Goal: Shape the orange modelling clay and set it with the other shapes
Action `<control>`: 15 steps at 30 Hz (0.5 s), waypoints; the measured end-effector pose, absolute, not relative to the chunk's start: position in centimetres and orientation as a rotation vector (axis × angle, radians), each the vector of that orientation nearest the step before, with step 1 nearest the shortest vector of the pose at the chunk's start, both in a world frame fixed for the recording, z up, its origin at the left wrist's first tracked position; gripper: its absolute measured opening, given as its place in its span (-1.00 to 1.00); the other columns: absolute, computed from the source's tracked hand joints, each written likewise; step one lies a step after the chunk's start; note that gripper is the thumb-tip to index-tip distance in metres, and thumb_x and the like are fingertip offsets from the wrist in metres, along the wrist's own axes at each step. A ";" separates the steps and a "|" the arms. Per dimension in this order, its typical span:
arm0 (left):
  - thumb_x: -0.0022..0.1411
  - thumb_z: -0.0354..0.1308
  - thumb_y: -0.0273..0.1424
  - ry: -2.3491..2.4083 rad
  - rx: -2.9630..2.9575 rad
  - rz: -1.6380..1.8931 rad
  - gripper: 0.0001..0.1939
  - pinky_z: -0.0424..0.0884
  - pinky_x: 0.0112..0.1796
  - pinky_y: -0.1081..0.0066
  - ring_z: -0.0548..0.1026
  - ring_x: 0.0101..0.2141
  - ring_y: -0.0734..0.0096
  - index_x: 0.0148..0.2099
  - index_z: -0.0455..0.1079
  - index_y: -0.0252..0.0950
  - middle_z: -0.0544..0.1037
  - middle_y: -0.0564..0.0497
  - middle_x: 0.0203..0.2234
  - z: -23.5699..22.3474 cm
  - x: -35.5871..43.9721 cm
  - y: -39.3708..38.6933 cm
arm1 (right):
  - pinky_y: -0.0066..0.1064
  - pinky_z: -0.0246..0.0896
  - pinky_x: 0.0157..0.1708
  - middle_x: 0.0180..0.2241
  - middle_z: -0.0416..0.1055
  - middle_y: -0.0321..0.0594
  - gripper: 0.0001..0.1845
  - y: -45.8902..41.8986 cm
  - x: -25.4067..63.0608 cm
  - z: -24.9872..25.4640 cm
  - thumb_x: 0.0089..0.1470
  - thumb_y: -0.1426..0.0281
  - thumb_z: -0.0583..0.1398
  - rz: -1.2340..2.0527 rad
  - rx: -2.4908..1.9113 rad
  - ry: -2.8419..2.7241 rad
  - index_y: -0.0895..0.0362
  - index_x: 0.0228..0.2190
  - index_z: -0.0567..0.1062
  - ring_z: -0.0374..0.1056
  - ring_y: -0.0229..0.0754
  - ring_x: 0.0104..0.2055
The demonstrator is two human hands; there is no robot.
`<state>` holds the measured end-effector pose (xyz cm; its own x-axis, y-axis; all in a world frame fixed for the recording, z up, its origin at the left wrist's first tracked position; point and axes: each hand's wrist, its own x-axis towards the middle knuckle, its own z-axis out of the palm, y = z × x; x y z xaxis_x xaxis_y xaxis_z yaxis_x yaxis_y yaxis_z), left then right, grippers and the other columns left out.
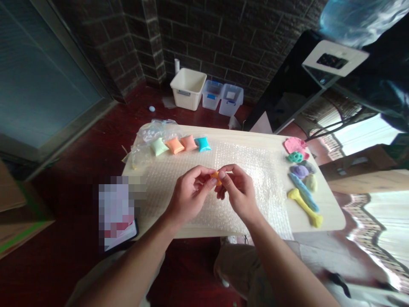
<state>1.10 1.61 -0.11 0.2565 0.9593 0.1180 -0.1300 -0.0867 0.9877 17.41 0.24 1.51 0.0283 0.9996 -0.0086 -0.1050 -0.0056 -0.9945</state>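
Note:
Between the fingertips of both hands is a small piece of orange modelling clay [217, 178], partly covered by the fingers. My left hand [191, 192] pinches it from the left side, thumb against forefinger. From the other side my right hand [238, 189] grips it with thumb and forefinger, its other fingers curled below. Both hands are above a sheet of bubble wrap [255, 183] spread over the pale table [329, 213]. Beyond them lie a light green packet [159, 146], an orange packet [175, 146], a salmon packet [189, 143] and a blue packet [203, 144].
Shaped clay lies at the table's right end: a yellow bone-like piece [305, 207], a blue strip [304, 192], a purple lump [300, 172] and a pink piece [295, 146]. Clear plastic bags [156, 130] are at the far left corner. Bins [188, 89] stand on the floor beyond.

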 end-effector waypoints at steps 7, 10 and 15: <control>0.49 0.28 -0.19 0.972 1.427 1.158 -0.72 0.52 -0.32 0.43 0.61 -0.30 0.37 0.10 0.58 -0.22 0.65 -0.04 -0.22 -0.1 1.0 1.5 | -0.50 0.33 -0.63 -0.53 0.54 -0.28 -0.63 0.3 17.3 1.5 0.29 0.07 0.38 1.175 -1.162 -1.141 0.15 -0.29 0.61 0.42 -0.31 -0.61; 0.47 0.31 -0.15 0.977 1.395 1.138 -0.68 0.51 -0.36 0.44 0.59 -0.37 0.40 0.11 0.57 -0.23 0.65 -0.01 -0.29 -0.1 1.1 1.5 | -0.47 0.39 -0.62 -0.50 0.55 -0.31 -0.64 0.1 16.9 1.6 0.30 0.06 0.37 1.203 -1.120 -1.089 0.11 -0.27 0.56 0.46 -0.29 -0.61; 0.46 0.32 -0.17 0.935 1.359 1.129 -0.73 0.50 -0.39 0.45 0.62 -0.36 0.38 0.00 0.65 -0.26 0.72 -0.06 -0.23 0.0 1.1 1.6 | -0.51 0.33 -0.64 -0.54 0.54 -0.31 -0.60 0.1 17.2 1.6 0.29 0.05 0.38 1.243 -1.143 -1.102 0.11 -0.34 0.51 0.43 -0.31 -0.63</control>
<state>1.06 1.63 0.02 0.2389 0.9639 0.1179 -0.0641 -0.1055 0.9924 17.19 0.05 1.63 0.0291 0.9996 -0.0067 -0.1127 -0.0034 -0.9936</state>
